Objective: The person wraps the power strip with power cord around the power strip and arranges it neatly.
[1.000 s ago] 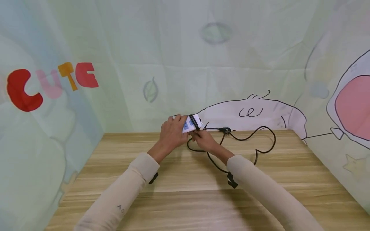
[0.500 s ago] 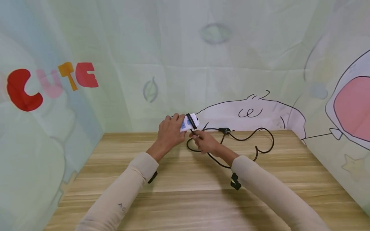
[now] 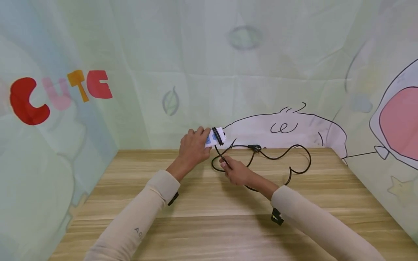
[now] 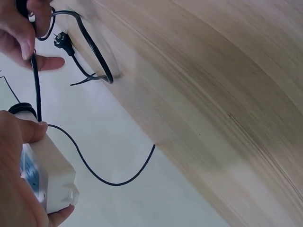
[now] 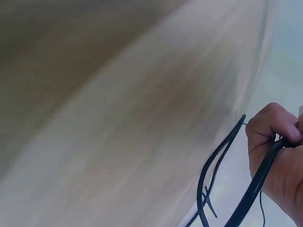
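My left hand grips a white power strip with blue socket faces, raised near the back of the table. Black cord is wound round the strip's right end. In the left wrist view the thumb presses along the side of the power strip. Lower and to the right, my right hand pinches the black cord, which runs taut down from the strip. The right wrist view shows the cord passing through the curled fingers of the right hand.
Loose cord lies in loops on the wooden table, right of the hands. Its black plug rests at the table's back edge. A printed cloth walls in the back and both sides.
My right hand has drawn away from the strip, down and to the right, so a longer stretch of cord shows between them. The left hand with the power strip has barely shifted.
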`<state>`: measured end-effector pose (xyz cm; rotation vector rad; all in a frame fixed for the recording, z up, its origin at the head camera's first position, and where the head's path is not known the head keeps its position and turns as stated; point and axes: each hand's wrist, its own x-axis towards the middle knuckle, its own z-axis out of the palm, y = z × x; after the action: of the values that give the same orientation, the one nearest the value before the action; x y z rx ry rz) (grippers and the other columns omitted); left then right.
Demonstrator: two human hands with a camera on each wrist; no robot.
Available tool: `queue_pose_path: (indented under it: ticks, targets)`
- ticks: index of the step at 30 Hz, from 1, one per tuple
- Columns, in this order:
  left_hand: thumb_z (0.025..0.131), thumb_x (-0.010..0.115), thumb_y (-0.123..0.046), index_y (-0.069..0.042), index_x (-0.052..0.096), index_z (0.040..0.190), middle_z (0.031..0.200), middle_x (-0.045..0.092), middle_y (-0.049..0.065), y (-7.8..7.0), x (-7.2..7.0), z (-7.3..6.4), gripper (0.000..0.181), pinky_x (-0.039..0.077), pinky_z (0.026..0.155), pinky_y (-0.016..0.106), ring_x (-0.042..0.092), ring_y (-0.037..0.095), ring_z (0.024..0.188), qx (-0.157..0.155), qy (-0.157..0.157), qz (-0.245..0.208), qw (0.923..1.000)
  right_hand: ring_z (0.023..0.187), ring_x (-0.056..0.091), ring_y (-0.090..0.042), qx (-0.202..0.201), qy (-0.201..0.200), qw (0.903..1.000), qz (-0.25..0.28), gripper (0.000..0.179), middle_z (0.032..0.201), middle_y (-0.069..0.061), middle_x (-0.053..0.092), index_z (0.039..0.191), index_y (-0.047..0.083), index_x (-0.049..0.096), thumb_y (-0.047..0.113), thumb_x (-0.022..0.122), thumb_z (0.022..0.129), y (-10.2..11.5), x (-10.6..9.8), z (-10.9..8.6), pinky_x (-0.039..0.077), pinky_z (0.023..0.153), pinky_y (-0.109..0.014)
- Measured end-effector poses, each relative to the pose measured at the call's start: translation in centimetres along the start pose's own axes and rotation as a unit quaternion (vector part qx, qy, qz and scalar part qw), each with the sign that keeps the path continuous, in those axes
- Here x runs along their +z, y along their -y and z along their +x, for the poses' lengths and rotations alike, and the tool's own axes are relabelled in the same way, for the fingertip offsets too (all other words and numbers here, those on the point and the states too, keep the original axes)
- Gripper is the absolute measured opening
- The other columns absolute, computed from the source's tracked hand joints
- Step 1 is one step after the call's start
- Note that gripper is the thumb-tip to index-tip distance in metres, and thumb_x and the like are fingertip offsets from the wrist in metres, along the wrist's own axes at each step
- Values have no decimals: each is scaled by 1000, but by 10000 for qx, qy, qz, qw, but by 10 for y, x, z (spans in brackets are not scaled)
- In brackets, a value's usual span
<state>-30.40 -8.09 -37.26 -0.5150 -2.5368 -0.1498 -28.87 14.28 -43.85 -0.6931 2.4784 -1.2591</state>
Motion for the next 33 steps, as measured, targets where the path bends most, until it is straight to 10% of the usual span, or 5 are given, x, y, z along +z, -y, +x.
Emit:
queue_pose_path:
  ticks: [9,15,23,33]
  targets:
    - [97,83,-25,-9,67,146,122,74,14,3,2,3,54,63,67,50,69,41,91,149,-160,115,9997,94,73,-20,-530,-623,9786,-1887,43,105,-9,79,138,8,62,41,39,122,-76,19,28,61,86,-45]
    - [95,82,-20,-9,67,142,120,74,15,7,3,6,50,64,69,52,70,43,92,193,-117,157,9996,82,65,-14,-647,-203,9699,-2337,35,89,-2,69,116,11,64,37,41,123,-69,26,4,56,77,-37]
    - [95,82,-19,-10,68,141,119,74,13,8,9,5,49,62,68,49,67,39,87,331,11,142,9994,91,82,-21,-1148,-498,9418,-3119,40,90,-1,77,125,22,64,49,35,123,-70,34,-22,63,74,-40]
    - [96,85,-23,-10,67,141,116,73,13,8,10,8,50,62,64,47,64,37,81,248,-180,413,9987,82,79,-38,-1107,-375,9527,-2807,37,88,-12,77,131,21,59,48,35,123,-26,19,-52,57,66,-58]
